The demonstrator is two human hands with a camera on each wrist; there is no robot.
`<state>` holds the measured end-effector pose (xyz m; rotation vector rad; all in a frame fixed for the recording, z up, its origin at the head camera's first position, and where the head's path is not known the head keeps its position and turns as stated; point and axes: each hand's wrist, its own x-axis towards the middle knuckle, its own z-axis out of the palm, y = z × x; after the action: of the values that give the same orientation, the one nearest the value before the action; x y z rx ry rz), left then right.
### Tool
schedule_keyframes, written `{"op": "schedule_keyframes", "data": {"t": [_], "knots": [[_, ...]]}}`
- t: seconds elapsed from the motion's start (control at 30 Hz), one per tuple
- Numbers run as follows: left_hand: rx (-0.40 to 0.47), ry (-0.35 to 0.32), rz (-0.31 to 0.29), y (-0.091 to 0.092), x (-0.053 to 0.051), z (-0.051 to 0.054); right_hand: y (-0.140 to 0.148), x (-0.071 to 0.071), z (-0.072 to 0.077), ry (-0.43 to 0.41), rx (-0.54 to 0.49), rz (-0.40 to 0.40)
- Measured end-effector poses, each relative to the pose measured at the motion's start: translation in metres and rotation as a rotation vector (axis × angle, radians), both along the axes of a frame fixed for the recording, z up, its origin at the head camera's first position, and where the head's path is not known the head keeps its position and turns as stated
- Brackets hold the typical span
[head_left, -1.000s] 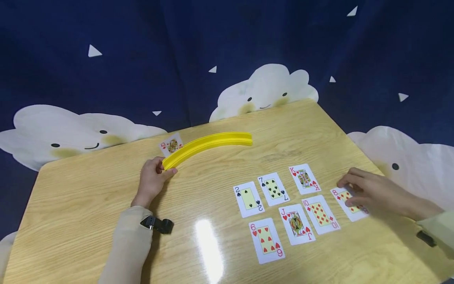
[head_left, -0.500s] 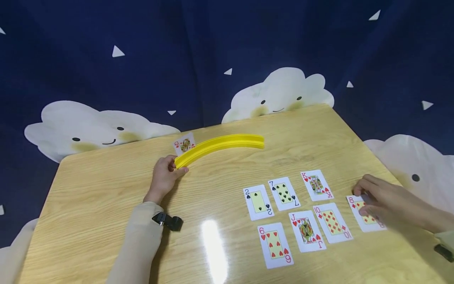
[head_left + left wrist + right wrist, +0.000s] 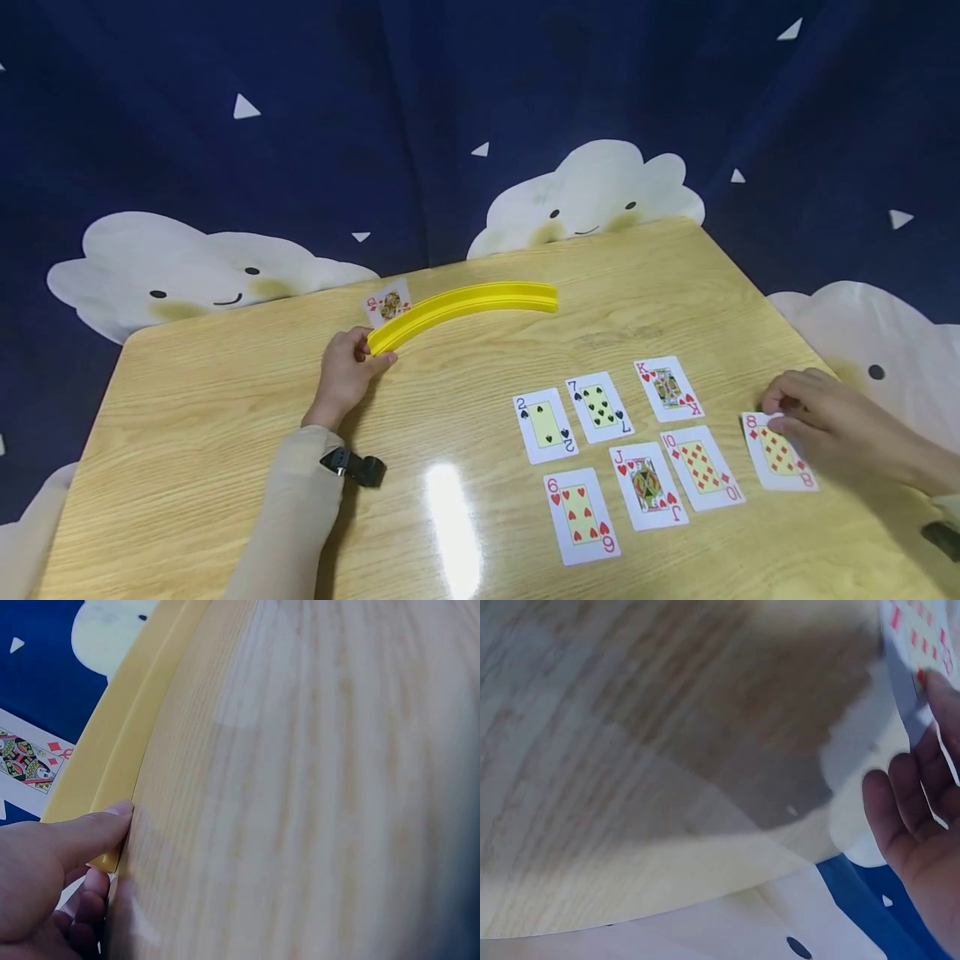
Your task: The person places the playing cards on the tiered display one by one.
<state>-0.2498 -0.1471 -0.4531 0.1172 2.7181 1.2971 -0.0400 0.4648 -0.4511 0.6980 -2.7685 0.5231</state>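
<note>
1. on the table (image 3: 225, 400), a yellow rack (image 3: 465, 302) is laid.
2. its left end is clamped by fingers of the left hand (image 3: 345, 373), seemingly for steadiness.
3. by fingers of the right hand (image 3: 836, 425), the eight of diamonds (image 3: 777, 454), at far right, is pinched near an edge, perhaps so its face shows.

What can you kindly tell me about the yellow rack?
The yellow rack is long, curved and plastic-looking, with a lengthwise groove. It lies on the table, bowing toward the far edge. The left hand grips its left end, where the queen of diamonds shows behind; whether the card sits inside is unclear.
</note>
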Motion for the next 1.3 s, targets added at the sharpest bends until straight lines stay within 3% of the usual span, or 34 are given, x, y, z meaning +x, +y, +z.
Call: {"op": "schedule_keyframes", "data": {"t": [0.2,0.3,0.43,0.6,0.8,0.93,1.1,1.3], "knots": [[0.017,0.02,0.004,-0.002,0.0,-0.002,-0.005,0.003,0.021,-0.189,-0.155,0.014],[0.018,0.032,0.0,-0.001,-0.001,-0.003,-0.006,0.003,0.036,-0.179,-0.171,0.026],[0.016,0.052,0.002,-0.001,-0.003,-0.003,-0.021,-0.01,0.064,-0.106,-0.198,0.037],[0.014,0.056,0.012,0.0,-0.003,-0.003,-0.06,-0.043,0.1,-0.049,-0.205,0.108],[0.019,0.07,0.02,0.001,-0.002,-0.004,-0.126,-0.095,0.127,-0.099,-0.175,0.262],[0.014,0.067,0.031,0.002,-0.003,-0.004,-0.172,-0.129,0.133,-0.126,-0.19,0.356],[0.012,0.067,0.028,0.004,-0.003,-0.005,-0.222,-0.164,0.135,-0.143,-0.202,0.41],[0.009,0.065,0.037,0.001,-0.003,-0.003,-0.271,-0.196,0.132,-0.047,-0.179,0.491]]}}
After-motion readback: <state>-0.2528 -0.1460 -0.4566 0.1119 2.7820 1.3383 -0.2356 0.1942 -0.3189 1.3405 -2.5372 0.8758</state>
